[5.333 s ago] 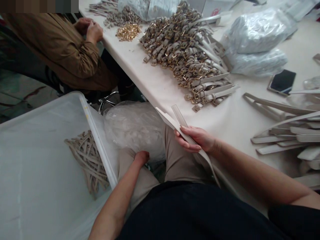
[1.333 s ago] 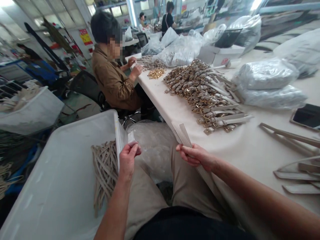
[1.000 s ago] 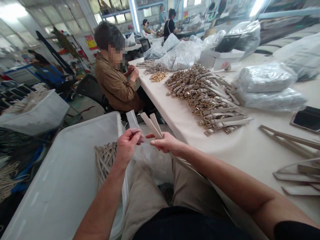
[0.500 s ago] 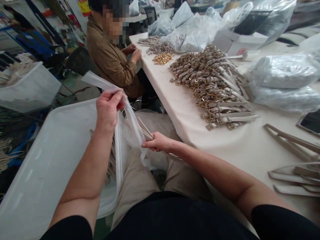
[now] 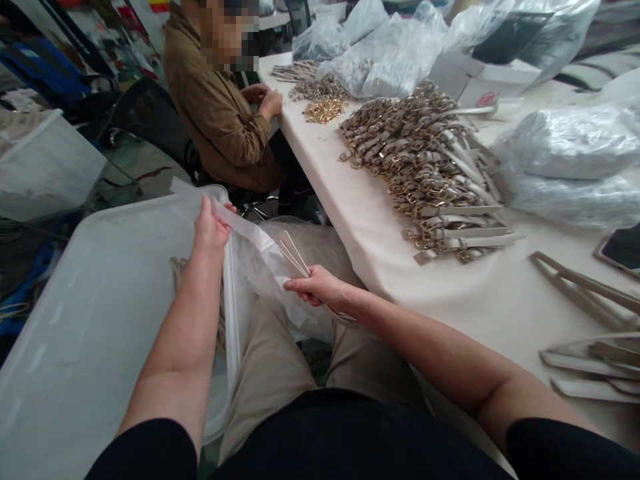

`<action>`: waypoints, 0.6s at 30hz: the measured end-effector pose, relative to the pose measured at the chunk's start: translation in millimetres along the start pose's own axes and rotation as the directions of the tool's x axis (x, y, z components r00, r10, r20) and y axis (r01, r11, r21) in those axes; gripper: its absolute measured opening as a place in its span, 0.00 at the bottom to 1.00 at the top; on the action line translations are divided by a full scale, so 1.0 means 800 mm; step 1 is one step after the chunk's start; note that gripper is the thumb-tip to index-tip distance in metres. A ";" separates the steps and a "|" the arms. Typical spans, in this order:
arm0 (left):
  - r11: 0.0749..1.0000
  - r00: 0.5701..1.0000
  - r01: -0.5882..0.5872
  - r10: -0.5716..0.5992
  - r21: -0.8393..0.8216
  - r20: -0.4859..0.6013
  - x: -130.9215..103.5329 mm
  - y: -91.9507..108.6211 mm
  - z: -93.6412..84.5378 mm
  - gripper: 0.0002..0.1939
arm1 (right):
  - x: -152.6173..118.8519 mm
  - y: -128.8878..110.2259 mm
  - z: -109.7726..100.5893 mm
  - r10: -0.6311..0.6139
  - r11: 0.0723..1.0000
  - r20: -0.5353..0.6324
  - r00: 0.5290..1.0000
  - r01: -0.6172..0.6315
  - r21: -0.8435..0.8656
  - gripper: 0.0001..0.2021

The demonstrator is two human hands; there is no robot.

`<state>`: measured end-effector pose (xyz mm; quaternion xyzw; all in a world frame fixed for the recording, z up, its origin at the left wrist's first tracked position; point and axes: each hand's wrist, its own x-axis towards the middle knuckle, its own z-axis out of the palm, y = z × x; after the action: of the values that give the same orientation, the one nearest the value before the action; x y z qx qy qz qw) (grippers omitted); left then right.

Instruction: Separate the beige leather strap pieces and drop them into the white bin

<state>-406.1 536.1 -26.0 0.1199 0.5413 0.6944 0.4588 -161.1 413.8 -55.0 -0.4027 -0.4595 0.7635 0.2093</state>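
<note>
Between my hands stretches a translucent white plastic strip (image 5: 250, 233). My left hand (image 5: 214, 223) has its fingers closed on the strip near its upper end, above the rim of a white tub (image 5: 150, 204). My right hand (image 5: 316, 285) pinches the strip's lower part together with a few thin beige straps (image 5: 294, 253), whose ends fan out past the fingers and run back under the wrist. A clear plastic bag (image 5: 320, 244) lies over my lap behind the strip.
A cream-covered table (image 5: 380, 260) at the right bears a heap of buckled straps (image 5: 425, 160), gold pieces (image 5: 325, 111), plastic-wrapped packs (image 5: 575, 143) and loose straps (image 5: 590, 280). A person in a brown jacket (image 5: 220, 120) sits at its far left corner. More straps lie in the tub.
My left hand has moved down and slightly left, and the strip now hangs at a flatter slant, spread wider near my right hand. My right hand has barely moved.
</note>
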 end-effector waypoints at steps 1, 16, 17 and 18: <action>0.993 0.994 0.105 -0.106 0.055 0.013 -0.015 -0.021 -0.013 0.22 | 0.002 -0.002 -0.002 0.003 1.000 -0.042 0.999 -0.002 0.024 0.15; 0.941 0.888 0.088 -0.223 0.328 0.401 -0.207 -0.175 -0.100 0.24 | 0.016 -0.020 -0.022 0.043 0.992 -0.231 0.972 -0.013 0.127 0.16; 0.941 0.888 0.058 -0.202 0.333 0.413 -0.209 -0.173 -0.103 0.24 | 0.016 -0.020 -0.023 0.040 0.993 -0.240 0.970 -0.012 0.118 0.16; 0.941 0.888 0.035 -0.184 0.336 0.422 -0.212 -0.172 -0.106 0.25 | 0.017 -0.019 -0.025 0.037 0.994 -0.250 0.967 -0.009 0.110 0.16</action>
<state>-299.6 350.6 -121.0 0.3178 0.5321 0.5237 0.5845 -153.8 441.3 -52.3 -0.4898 -0.3825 0.7322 0.2786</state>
